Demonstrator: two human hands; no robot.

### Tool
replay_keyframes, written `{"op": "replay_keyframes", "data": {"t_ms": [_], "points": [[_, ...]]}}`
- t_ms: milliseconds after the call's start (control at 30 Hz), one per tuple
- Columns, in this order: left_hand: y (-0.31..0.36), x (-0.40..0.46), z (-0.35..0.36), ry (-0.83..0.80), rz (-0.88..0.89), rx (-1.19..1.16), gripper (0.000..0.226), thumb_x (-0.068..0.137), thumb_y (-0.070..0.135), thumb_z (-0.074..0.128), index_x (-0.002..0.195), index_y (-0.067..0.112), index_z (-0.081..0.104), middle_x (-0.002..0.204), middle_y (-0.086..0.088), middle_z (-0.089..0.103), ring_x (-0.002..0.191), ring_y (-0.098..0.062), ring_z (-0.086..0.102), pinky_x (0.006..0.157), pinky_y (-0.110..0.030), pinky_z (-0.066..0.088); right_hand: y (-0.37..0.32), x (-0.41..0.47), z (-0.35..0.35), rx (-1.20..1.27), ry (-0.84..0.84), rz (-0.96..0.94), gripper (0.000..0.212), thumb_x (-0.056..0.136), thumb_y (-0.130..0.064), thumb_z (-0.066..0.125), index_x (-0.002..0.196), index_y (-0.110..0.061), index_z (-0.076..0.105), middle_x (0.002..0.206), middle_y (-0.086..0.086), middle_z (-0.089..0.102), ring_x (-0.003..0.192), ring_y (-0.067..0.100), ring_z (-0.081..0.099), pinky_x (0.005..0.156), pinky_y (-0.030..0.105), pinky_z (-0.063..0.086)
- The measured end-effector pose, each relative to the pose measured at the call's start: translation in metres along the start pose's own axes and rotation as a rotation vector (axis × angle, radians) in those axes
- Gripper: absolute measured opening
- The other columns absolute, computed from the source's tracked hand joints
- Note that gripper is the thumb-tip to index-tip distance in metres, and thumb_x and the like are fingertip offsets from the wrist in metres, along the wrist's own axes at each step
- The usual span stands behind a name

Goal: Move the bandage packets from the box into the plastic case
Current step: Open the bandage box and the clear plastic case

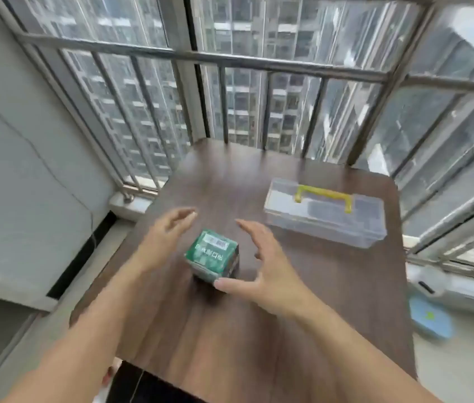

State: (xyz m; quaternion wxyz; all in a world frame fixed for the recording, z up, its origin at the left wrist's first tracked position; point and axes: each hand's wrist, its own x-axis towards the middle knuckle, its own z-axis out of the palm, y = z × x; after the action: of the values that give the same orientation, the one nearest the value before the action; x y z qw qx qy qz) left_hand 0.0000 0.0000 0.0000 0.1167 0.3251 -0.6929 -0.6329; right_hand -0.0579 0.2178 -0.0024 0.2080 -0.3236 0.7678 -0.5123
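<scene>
Box (212,255): counter (302,330) centre, shut.
Left hand (162,237) – spread wide, beside box.
Right hand (262,271) – spread wide, thumb at box.
Case (324,218): right edge, lid shut.

The box (212,255) is a small green carton with white print and a barcode label on its upper face; it sits closed and upright on the dark wooden table, turned corner-on to the viewer. The plastic case (324,216) is a clear, rectangular container with a yellow carrying handle on its lid. It lies lid-closed, well apart from the box, toward the table's far right.
</scene>
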Motion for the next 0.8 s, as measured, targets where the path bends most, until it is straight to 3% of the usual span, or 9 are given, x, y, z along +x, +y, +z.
{"op": "replay_keyframes", "data": {"t_ms": [67,133,200,333,400,500,567,667,800], "points": [[-0.026,-0.006,0.018,-0.079,-0.076,-0.210,0.032,0.097,0.037,0.055,0.117,0.016,0.068,0.107,-0.010,0.069,0.115,-0.039,0.061,0.091,-0.038,0.051,0.019,0.002,0.023,-0.086,-0.009,-0.086,0.109,0.060,-0.045,0.092,0.151,-0.031,0.034,0.150,-0.010,0.037,0.139,0.001,0.034,0.117,0.019,0.028],[-0.050,-0.009,0.037,-0.120,0.003,-0.423,0.050,0.091,0.051,0.050,0.116,0.012,0.069,0.109,-0.016,0.069,0.106,-0.037,0.064,0.096,-0.046,0.049,0.043,0.005,0.039,-0.018,0.030,-0.109,0.101,0.064,-0.033,0.092,0.148,-0.032,0.037,0.144,-0.012,0.048,0.133,0.000,0.044,0.114,0.023,0.035],[-0.062,-0.007,0.051,-0.163,0.140,-0.483,0.061,0.087,0.059,0.046,0.116,0.009,0.066,0.109,-0.015,0.070,0.100,-0.029,0.066,0.091,-0.042,0.050,0.059,0.007,0.040,0.134,0.127,-0.108,0.088,0.068,-0.023,0.090,0.144,-0.031,0.045,0.129,-0.019,0.061,0.120,0.000,0.057,0.104,0.023,0.047],[-0.081,-0.019,0.083,-0.332,0.427,-0.180,0.082,0.058,0.048,0.088,0.128,0.025,0.052,0.115,-0.003,0.071,0.101,-0.018,0.069,0.086,-0.030,0.055,0.081,-0.013,0.014,0.438,0.319,-0.070,0.076,0.068,-0.014,0.082,0.137,-0.018,0.052,0.121,0.008,0.068,0.112,0.024,0.068,0.094,0.033,0.057],[-0.087,-0.032,0.095,-0.329,0.561,-0.033,0.093,0.048,0.030,0.098,0.126,0.033,0.048,0.115,0.003,0.070,0.102,-0.008,0.069,0.085,-0.022,0.053,0.081,-0.036,0.001,0.546,0.265,-0.049,0.073,0.070,-0.006,0.075,0.138,-0.018,0.052,0.119,0.009,0.069,0.111,0.026,0.068,0.086,0.031,0.059],[-0.080,-0.048,0.097,-0.349,0.784,0.113,0.099,0.046,0.022,0.101,0.131,0.030,0.052,0.114,0.007,0.070,0.101,-0.003,0.067,0.088,-0.019,0.051,0.076,-0.066,-0.010,0.717,0.194,-0.038,0.066,0.077,-0.006,0.065,0.140,-0.020,0.053,0.133,0.009,0.062,0.117,0.031,0.065,0.087,0.046,0.058],[-0.069,-0.046,0.093,-0.417,0.883,0.236,0.107,0.047,0.031,0.100,0.141,0.029,0.048,0.119,0.009,0.068,0.105,-0.002,0.065,0.094,-0.019,0.049,0.067,-0.071,-0.017,0.571,0.255,-0.067,0.058,0.080,-0.012,0.064,0.137,-0.023,0.058,0.134,0.005,0.063,0.114,0.026,0.068,0.086,0.045,0.059],[-0.053,-0.029,0.089,-0.510,1.009,0.555,0.123,0.046,0.050,0.094,0.152,0.027,0.036,0.125,0.005,0.058,0.112,-0.008,0.059,0.103,-0.021,0.044,0.055,-0.065,-0.028,0.213,0.235,-0.121,0.050,0.085,-0.008,0.072,0.133,-0.014,0.061,0.122,0.006,0.070,0.106,0.021,0.071,0.077,0.026,0.057],[-0.044,-0.011,0.091,-0.514,0.963,0.647,0.132,0.040,0.056,0.094,0.153,0.026,0.035,0.128,0.008,0.047,0.118,-0.008,0.052,0.108,-0.016,0.038,0.049,-0.053,-0.044,0.030,0.144,-0.118,0.047,0.086,-0.005,0.076,0.130,-0.015,0.063,0.117,0.000,0.072,0.101,0.013,0.072,0.077,0.024,0.057]]}}
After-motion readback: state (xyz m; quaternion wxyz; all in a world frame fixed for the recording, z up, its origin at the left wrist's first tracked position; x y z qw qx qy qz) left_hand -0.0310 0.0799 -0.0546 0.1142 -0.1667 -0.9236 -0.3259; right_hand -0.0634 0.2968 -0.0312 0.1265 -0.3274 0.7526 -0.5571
